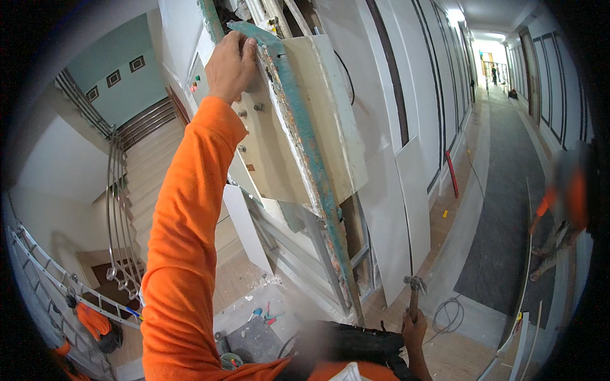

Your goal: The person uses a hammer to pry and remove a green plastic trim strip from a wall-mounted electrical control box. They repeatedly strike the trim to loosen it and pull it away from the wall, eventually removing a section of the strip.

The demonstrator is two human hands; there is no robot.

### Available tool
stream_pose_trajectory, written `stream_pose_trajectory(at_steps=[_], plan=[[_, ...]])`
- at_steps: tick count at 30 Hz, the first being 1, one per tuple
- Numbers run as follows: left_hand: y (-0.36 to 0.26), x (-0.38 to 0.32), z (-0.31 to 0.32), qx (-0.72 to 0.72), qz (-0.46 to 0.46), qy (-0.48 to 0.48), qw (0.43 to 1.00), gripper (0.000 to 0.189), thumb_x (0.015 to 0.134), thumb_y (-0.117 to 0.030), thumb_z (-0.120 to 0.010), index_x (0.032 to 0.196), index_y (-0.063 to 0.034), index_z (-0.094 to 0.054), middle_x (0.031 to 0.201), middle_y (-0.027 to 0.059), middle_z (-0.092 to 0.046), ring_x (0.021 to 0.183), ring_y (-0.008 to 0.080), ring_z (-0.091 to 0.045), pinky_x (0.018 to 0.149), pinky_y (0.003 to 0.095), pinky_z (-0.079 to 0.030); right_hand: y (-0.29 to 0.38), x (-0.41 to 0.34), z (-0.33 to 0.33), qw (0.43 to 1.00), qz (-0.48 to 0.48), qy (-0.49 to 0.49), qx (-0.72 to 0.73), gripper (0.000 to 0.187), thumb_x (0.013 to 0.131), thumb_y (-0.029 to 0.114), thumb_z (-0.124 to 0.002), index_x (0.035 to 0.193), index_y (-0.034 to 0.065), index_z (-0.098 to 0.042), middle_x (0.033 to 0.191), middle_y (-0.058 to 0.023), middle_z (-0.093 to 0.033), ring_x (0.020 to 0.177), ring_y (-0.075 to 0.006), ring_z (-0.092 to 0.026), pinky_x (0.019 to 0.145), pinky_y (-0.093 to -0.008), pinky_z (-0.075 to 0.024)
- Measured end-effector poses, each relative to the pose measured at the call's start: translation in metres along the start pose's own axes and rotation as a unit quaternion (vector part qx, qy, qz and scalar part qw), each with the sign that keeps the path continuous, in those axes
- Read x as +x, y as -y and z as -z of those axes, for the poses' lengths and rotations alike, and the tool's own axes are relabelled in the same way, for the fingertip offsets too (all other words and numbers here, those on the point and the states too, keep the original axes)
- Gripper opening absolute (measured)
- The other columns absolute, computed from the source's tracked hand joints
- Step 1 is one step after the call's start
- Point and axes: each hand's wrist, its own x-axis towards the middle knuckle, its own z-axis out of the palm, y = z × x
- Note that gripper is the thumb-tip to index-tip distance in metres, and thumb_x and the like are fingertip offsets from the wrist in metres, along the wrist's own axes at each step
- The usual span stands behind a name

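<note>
My left hand [232,64], in an orange sleeve, grips the top of a chipped green-painted corner edge [305,119] of a wall or column, its fingertips on the flaking rim. A claw hammer [415,288] stands head up in my right hand [413,328], low and right of the corner. Left of the edge is a cream panel [271,162] with several round metal knobs. Another cream board [319,95] covers the right face. Pipes [274,16] and a dark cavity show above. Metal studs [329,252] are exposed below.
White boards [248,228] lean nearby. Tools [264,314] and debris lie on the floor. Coiled cable [448,316] is at right. A ladder [81,295] and railing [114,205] stand left. Co-workers in orange are at lower left [95,321] and right [572,195]. A red tool [452,174] leans along the corridor wall.
</note>
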Motion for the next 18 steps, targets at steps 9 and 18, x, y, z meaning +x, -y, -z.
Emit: stream_pose_trajectory(at_steps=[9, 18], plan=[[-0.001, 0.0, -0.002, 0.032, 0.015, 0.022, 0.999, 0.029, 0.102, -0.033, -0.045, 0.104, -0.0075, -0.058, 0.1, 0.0122, -0.065, 0.096, 0.0362, -0.06, 0.08, 0.0477, -0.047, 0.018, -0.004, 0.004, 0.999, -0.041, 0.011, 0.033, 0.012, 0.092, 0.008, -0.062, 0.098, -0.0017, -0.062, 0.065, -0.0008, -0.054, 0.051, -0.0099, -0.05, 0.048, -0.0277, -0.0395], [-0.002, 0.002, -0.002, 0.055, 0.002, 0.019, 0.998, 0.03, 0.102, -0.034, -0.045, 0.103, -0.0068, -0.057, 0.098, 0.0133, -0.066, 0.094, 0.0372, -0.061, 0.08, 0.0479, -0.047, 0.008, -0.005, 0.002, 0.999, -0.027, 0.012, 0.04, 0.012, 0.092, 0.007, -0.062, 0.1, -0.0016, -0.062, 0.063, -0.0002, -0.053, 0.048, -0.0094, -0.049, 0.045, -0.0267, -0.0386]])
